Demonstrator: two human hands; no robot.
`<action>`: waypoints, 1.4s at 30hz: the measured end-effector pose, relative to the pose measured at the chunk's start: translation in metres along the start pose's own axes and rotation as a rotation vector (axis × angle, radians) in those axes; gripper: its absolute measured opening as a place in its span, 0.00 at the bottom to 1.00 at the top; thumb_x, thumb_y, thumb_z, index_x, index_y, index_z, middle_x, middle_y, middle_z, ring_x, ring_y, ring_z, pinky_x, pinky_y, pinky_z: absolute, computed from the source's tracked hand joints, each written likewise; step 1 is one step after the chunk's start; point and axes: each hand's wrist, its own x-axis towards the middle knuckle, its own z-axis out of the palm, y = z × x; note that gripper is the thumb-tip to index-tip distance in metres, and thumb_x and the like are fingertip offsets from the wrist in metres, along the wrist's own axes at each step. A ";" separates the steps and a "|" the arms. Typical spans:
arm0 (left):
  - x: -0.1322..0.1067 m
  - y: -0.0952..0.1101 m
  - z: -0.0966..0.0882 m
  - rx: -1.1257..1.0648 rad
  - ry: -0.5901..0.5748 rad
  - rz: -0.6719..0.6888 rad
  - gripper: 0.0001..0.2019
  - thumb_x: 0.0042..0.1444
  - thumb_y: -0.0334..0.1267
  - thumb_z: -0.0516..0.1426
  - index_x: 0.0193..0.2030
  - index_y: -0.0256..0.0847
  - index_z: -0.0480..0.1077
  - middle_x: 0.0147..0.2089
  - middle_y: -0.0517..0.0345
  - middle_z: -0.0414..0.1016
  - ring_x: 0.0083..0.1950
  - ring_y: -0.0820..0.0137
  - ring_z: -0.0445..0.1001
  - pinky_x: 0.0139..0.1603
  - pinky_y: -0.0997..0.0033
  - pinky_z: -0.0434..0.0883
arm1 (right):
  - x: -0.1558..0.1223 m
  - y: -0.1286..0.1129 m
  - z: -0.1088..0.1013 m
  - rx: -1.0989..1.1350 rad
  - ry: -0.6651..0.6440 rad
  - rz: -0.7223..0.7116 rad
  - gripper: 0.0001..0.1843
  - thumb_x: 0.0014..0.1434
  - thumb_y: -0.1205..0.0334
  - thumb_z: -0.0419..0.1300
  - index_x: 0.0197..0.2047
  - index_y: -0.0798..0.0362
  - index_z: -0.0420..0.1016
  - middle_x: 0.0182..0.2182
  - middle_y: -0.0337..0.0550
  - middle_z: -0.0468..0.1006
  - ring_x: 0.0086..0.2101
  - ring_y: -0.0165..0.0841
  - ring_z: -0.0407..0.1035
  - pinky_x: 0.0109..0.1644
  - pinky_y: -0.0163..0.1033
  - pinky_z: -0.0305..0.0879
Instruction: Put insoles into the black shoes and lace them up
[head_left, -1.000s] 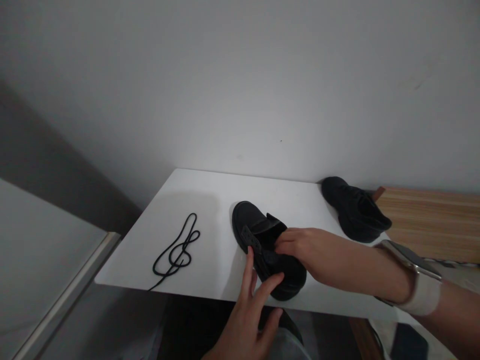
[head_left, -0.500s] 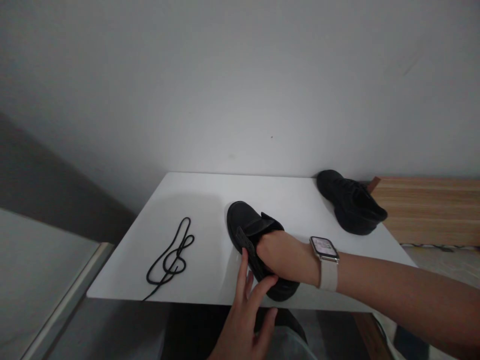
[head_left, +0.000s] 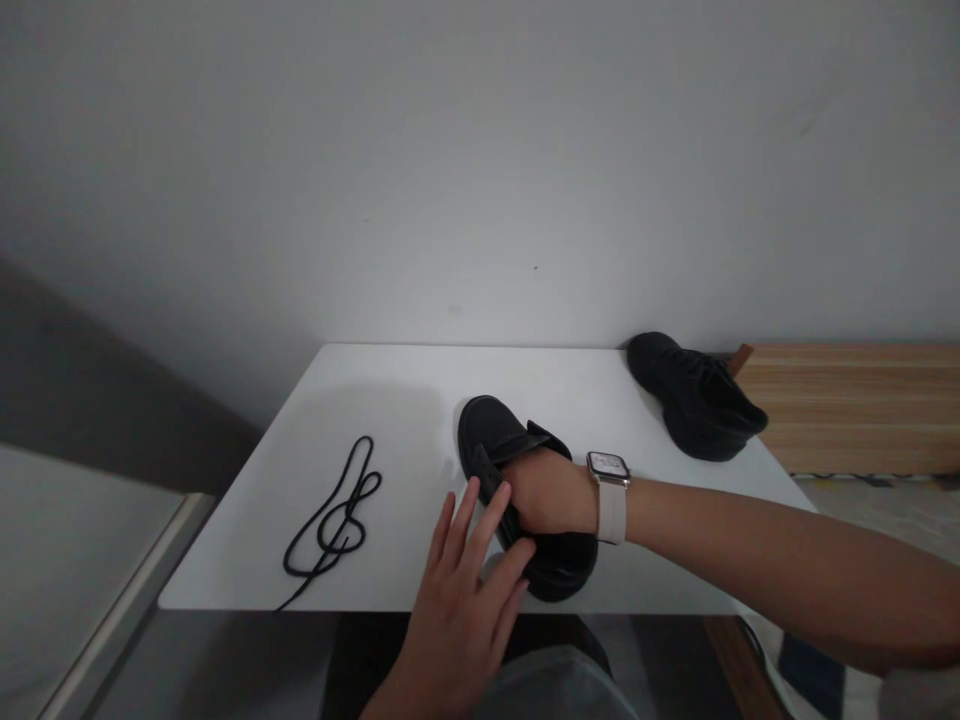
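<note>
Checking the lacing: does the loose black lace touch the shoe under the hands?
No, the lace lies alone on the white table, left of the near shoe, bare tabletop between them.

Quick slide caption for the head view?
Right hand inside a black shoe, left hand on its side; lace and second shoe nearby.

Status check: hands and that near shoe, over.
Right hand inside near black shoe, fingers hidden. Left hand open, fingertips on shoe's side. Loose lace lies apart on the left; second shoe far right.
</note>
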 end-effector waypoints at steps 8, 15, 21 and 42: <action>0.019 -0.013 -0.014 0.207 0.059 0.089 0.12 0.61 0.30 0.58 0.50 0.46 0.74 0.62 0.52 0.69 0.66 0.49 0.60 0.65 0.41 0.65 | 0.000 0.000 0.003 0.042 0.058 0.060 0.12 0.63 0.71 0.55 0.40 0.63 0.82 0.39 0.59 0.83 0.40 0.43 0.78 0.40 0.40 0.70; 0.007 -0.015 -0.013 0.197 0.113 -0.012 0.20 0.57 0.26 0.60 0.54 0.46 0.72 0.55 0.48 0.70 0.53 0.51 0.65 0.50 0.45 0.73 | 0.006 -0.004 0.002 0.086 0.064 0.158 0.11 0.59 0.68 0.60 0.38 0.66 0.81 0.38 0.64 0.83 0.38 0.47 0.79 0.40 0.42 0.72; -0.001 -0.014 -0.011 0.119 0.115 -0.050 0.23 0.59 0.23 0.56 0.59 0.46 0.69 0.58 0.47 0.67 0.54 0.53 0.64 0.51 0.47 0.73 | 0.009 -0.003 0.001 0.154 0.050 0.175 0.10 0.59 0.70 0.59 0.39 0.67 0.81 0.37 0.64 0.83 0.39 0.47 0.79 0.40 0.42 0.72; -0.008 -0.018 -0.003 0.021 0.108 -0.049 0.26 0.59 0.21 0.54 0.62 0.45 0.66 0.61 0.45 0.61 0.59 0.55 0.62 0.55 0.51 0.71 | 0.006 0.002 0.003 0.282 0.002 0.034 0.14 0.62 0.76 0.54 0.48 0.71 0.76 0.44 0.69 0.80 0.41 0.46 0.76 0.39 0.42 0.69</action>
